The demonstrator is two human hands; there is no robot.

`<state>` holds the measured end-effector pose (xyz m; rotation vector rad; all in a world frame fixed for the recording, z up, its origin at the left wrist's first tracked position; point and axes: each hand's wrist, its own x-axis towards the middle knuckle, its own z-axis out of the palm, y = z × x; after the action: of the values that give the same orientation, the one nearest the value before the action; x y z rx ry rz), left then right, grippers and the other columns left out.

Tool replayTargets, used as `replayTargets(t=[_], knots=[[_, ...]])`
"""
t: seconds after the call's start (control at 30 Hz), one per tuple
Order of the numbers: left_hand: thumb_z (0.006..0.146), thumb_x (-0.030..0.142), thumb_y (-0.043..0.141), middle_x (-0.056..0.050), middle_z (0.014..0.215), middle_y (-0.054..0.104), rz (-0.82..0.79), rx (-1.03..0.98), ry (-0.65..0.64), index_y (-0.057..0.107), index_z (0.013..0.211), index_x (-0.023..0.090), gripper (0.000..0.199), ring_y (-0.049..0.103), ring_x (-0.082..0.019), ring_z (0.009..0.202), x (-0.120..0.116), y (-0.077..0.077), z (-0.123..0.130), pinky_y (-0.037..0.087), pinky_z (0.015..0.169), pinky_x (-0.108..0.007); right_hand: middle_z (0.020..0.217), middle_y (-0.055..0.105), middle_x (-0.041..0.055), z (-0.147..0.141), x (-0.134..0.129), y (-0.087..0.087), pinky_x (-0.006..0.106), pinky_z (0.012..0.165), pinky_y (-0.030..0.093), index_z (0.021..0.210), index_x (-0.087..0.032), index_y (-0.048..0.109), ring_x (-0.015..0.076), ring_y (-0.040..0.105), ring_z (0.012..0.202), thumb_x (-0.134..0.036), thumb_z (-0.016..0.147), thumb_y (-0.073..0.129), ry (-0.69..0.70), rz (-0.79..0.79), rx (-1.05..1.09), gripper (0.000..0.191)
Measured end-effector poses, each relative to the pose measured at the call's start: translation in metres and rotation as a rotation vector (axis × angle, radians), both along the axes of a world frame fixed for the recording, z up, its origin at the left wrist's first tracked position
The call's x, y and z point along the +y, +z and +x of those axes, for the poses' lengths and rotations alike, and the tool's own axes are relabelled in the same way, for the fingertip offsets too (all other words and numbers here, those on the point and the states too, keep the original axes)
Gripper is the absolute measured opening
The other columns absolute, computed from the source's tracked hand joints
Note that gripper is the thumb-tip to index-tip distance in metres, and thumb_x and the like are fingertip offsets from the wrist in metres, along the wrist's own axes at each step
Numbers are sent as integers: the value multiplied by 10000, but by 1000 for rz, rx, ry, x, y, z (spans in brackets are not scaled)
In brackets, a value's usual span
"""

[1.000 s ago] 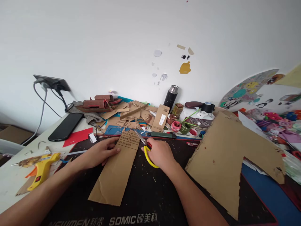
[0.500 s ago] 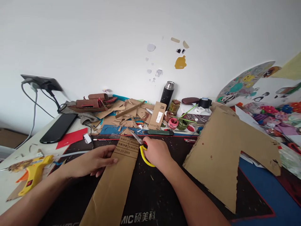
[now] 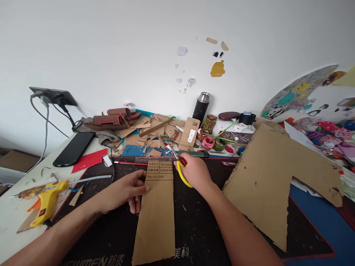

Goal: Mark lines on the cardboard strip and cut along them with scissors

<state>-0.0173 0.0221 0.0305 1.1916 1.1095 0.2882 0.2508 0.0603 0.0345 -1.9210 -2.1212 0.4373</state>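
Observation:
My left hand (image 3: 135,190) pinches the left edge of a long cardboard strip (image 3: 156,218), thumb on top and fingers at the side and beneath. The strip has printed Chinese text and numbers at its far end and lies over a dark mat (image 3: 111,225). In my right hand (image 3: 194,171) are scissors with yellow and red handles (image 3: 181,174). Their blades point up and left, just past the strip's far right corner. I cannot tell whether the blades touch the cardboard.
A yellow glue gun (image 3: 47,201) lies at left, near a black phone-like slab (image 3: 73,149) and red paper (image 3: 90,160). Cardboard scraps (image 3: 155,127), a black thermos (image 3: 201,106) and paint jars (image 3: 208,142) line the back. A large cardboard sheet (image 3: 260,181) covers the right.
The cardboard strip has turned from slanting to nearly straight ahead, held by my left hand. The scissors remain in my right hand by its far end. The view has shifted slightly.

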Motion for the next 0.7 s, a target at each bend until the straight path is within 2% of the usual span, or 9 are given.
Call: replayTargets(t=[0.1, 0.23, 0.33, 0.4, 0.47, 0.5, 0.53, 0.63, 0.7], knots=[[829, 805, 739, 8, 769, 738, 65, 74, -31, 545, 1170, 234, 693, 744, -227, 575, 2, 1, -5, 558, 492, -305, 1052, 875, 77, 3, 2, -3, 315, 715, 435, 1240, -261, 817, 281, 801, 967, -467, 1053, 689, -28, 19, 67, 307], [945, 791, 574, 17, 706, 685, 290, 302, -17, 624, 1022, 225, 574, 652, -188, 498, 3, 1, -16, 504, 470, -304, 1018, 875, 67, 3, 1, -4, 311, 706, 422, 1212, -260, 826, 272, 796, 932, -480, 1040, 717, -16, 29, 65, 299], [1047, 619, 535, 3, 736, 704, 607, 401, 10, 670, 936, 235, 422, 663, -190, 597, -3, 3, -15, 502, 553, -302, 1006, 877, 65, 2, 0, -4, 316, 693, 408, 1192, -267, 832, 275, 797, 914, -471, 1033, 728, -2, 32, 57, 279], [1089, 459, 555, -16, 871, 761, 889, 326, 20, 696, 981, 246, 278, 709, -202, 747, -11, 4, -7, 545, 660, -307, 993, 876, 69, 2, 0, -4, 317, 687, 402, 1175, -262, 836, 278, 797, 905, -469, 1027, 738, 1, 36, 57, 272], [1094, 291, 578, -49, 1002, 793, 1138, 160, -101, 704, 1071, 243, 136, 744, -221, 929, -22, 4, 4, 589, 844, -341, 982, 875, 71, 2, 0, -4, 317, 685, 404, 1164, -259, 837, 279, 797, 895, -474, 1020, 750, 0, 38, 62, 273], [1082, 236, 595, -78, 1126, 810, 1207, 96, -222, 702, 1173, 240, 140, 748, -242, 1067, -27, 4, 10, 590, 967, -377, 981, 876, 71, 2, 0, -5, 317, 686, 407, 1164, -259, 837, 279, 798, 892, -478, 1020, 753, -3, 39, 66, 275], [1065, 232, 634, -112, 1275, 799, 1255, 67, -337, 687, 1294, 233, 235, 719, -277, 1229, -32, 3, 15, 561, 1091, -426, 986, 877, 70, 3, 0, -5, 318, 689, 412, 1167, -261, 837, 278, 799, 892, -481, 1021, 752, -5, 42, 69, 277], [1026, 319, 739, -129, 1578, 677, 1283, 82, -596, 595, 1539, 223, 541, 550, -349, 1522, -41, -4, 28, 440, 1277, -521, 997, 881, 66, 2, 0, -4, 322, 695, 424, 1173, -265, 836, 282, 806, 902, -490, 1035, 731, 3, 51, 64, 284], [1014, 347, 761, -105, 1637, 632, 1260, 111, -666, 587, 1571, 224, 596, 495, -362, 1577, -44, -11, 31, 387, 1322, -545, 1015, 884, 68, 1, 0, -3, 326, 699, 432, 1181, -265, 833, 290, 812, 924, -491, 1040, 723, 12, 51, 40, 288]])
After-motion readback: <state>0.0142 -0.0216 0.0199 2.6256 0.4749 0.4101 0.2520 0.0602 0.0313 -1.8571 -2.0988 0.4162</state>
